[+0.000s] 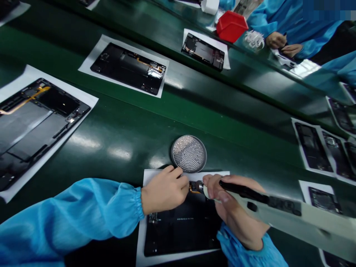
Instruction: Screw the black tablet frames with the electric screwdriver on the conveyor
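My right hand (233, 207) is wrapped round an electric screwdriver (278, 211), whose tip points left onto the top edge of a black opened tablet (180, 226) lying on a white sheet. My left hand (164, 191) is curled at that same edge, fingertips pinched right beside the screwdriver tip; what they pinch is too small to see. A round metal dish of screws (189, 154) sits just beyond both hands.
Several more opened tablets on white sheets lie on the green belt (125, 126): one at the left (36, 118), one further back (129, 68), another (204, 52), more at the right (314, 148). A red bin (230, 26) and another person's hands (280, 44) are at the far side.
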{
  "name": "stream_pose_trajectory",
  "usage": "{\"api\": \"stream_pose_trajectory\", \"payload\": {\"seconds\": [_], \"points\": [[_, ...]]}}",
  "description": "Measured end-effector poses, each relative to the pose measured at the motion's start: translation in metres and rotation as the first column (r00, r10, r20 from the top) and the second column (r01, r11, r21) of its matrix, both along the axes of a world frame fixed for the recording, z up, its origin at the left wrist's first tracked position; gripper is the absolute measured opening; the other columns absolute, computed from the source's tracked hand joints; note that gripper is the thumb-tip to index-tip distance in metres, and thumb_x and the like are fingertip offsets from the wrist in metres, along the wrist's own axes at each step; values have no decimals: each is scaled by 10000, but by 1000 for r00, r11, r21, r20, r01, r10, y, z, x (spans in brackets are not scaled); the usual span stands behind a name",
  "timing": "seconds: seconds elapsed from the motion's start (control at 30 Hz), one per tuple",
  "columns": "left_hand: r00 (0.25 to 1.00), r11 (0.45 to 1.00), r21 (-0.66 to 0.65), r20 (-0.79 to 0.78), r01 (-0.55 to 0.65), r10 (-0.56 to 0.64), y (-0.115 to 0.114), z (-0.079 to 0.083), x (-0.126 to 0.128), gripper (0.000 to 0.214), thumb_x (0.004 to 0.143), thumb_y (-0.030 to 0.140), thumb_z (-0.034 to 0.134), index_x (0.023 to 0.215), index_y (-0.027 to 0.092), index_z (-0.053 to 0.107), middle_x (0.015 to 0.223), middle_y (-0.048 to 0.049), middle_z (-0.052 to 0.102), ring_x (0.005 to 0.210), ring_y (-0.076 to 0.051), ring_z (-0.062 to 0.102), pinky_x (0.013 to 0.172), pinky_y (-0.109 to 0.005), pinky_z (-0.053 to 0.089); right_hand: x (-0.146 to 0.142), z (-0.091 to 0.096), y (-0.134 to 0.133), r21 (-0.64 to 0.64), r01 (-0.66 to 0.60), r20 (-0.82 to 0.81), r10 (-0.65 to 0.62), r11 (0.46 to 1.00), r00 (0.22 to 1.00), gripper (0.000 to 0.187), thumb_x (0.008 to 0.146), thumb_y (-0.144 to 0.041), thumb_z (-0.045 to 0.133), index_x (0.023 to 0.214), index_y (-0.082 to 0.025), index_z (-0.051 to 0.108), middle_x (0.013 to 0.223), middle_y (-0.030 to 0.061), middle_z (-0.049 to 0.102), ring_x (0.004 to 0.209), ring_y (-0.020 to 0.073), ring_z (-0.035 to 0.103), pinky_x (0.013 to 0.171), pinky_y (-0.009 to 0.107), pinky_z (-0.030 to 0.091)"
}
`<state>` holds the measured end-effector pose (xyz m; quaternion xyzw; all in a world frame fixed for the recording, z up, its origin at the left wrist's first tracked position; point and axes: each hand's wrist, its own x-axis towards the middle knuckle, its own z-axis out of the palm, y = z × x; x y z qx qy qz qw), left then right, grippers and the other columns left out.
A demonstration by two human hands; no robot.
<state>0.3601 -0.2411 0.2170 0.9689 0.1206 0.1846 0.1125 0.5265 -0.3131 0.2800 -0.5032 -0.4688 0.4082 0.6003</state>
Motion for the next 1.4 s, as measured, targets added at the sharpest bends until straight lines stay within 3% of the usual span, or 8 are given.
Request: {"api": "stream_pose_trajectory", "payload": {"seconds": [0.33,0.87,1.1,1.4], "points": [[999,998,63,30,24,-26,-4,1,0,212,971,144,529,814,105,665,816,-78,592,758,-205,516,593,-346,294,-2,-6,1,-2,2,-8,-2,1000,1000,287,874,-129,640,1123,-273,652,699,-10,637,644,169,600,661,394,542],[993,1000,-2,-115,-9,8,-18,15,-5,207,952,159,519,850,91,686,927,-129,606,853,-257,541,672,-378,365,-3,-10,1,-28,3,-17,-3,1000,1000,302,881,-88,614,1118,-270,657,723,-3,652,652,169,624,642,379,533],[994,999,14,-104,-32,34,-23,13,-6,208,936,184,541,853,94,709,971,-143,625,880,-270,549,682,-381,383,-6,-9,4,12,-25,-8,25,1000,1000,268,867,-97,611,1080,-257,647,705,-13,620,627,158,586,608,360,513],[996,997,-12,-46,-75,74,-26,8,-9,268,983,193,485,997,61,718,1054,-160,642,944,-285,573,771,-421,417,-4,-10,-2,-18,-32,-1,32,999,999,265,873,-83,615,1068,-256,662,725,-1,646,659,169,607,717,437,533]]}}
